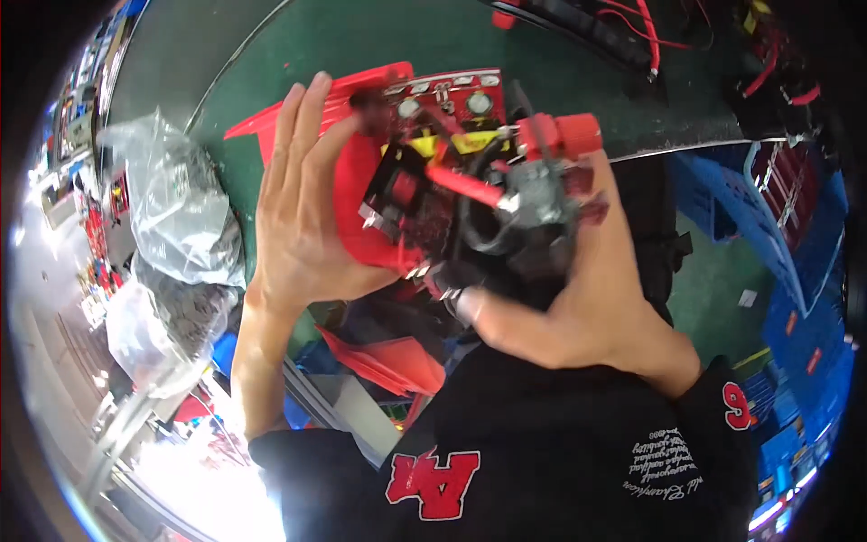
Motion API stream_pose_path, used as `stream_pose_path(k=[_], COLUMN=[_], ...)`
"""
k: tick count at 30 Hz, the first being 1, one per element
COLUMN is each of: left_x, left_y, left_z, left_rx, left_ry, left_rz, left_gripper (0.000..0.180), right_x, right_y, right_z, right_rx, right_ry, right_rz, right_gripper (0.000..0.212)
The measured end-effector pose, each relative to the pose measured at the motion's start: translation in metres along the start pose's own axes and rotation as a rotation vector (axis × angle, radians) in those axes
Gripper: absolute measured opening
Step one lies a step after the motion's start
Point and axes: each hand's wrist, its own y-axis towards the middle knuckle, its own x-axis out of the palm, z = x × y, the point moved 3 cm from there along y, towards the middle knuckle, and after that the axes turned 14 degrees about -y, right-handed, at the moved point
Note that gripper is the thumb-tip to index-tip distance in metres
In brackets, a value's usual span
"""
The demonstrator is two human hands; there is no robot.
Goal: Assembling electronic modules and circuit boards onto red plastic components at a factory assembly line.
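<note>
My left hand (302,221) grips a red plastic housing (357,194), its fingers stretched up along the outer side and its thumb below. Inside and beside that shell sits an electronic assembly: a red circuit board (452,90), yellow tape (474,142), thick red and black cables, and a grey-black part (537,194). A red cylindrical piece (578,135) stands out at its upper right. My right hand (601,298) is wrapped round the right side of the assembly, thumb at the lower edge. Motion blurs the assembly, and the right fingertips are hidden behind it.
Clear plastic bags (172,199) lie at the left on the green table (226,45). At the far edge is a black part with red wires (596,32). Blue bins (750,226) stand at the right. A red plastic piece (388,361) lies below my hands.
</note>
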Motion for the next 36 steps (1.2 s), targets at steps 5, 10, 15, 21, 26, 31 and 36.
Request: stream_pose_path(k=[5, 10, 15, 21, 26, 31, 36], left_x=[0.005, 0.003, -0.005, 0.006, 0.005, 0.021, 0.054], left_y=[-0.002, -0.007, -0.030, -0.056, -0.052, -0.061, -0.045], left_z=[0.007, -0.002, 0.012, -0.021, -0.023, -0.017, 0.023], left_rx=[0.005, 0.040, -0.021, -0.309, -0.225, 0.004, -0.119], left_ry=[0.011, -0.113, 0.199, 0.223, 0.291, 0.492, 0.268], left_rz=[0.051, 0.220, 0.336, 0.376, 0.465, 0.557, 0.809], left_gripper=[0.108, 0.116, 0.115, 0.105, 0.086, 0.065, 0.041], right_x=[0.011, 0.015, 0.002, 0.015, 0.015, 0.009, 0.016], right_y=[0.005, 0.031, 0.048, 0.058, 0.079, 0.086, 0.082], right_z=[-0.006, -0.025, -0.031, -0.036, -0.042, -0.022, -0.017], right_rx=[0.196, 0.201, 0.220, 0.259, 0.285, 0.332, 0.295], right_ry=[0.148, 0.088, 0.083, -0.087, -0.225, 0.053, -0.017], right_rz=[-0.017, 0.007, -0.088, -0.165, -0.152, -0.296, -0.207], right_gripper=[0.050, 0.039, 0.029, 0.038, 0.037, 0.025, 0.026])
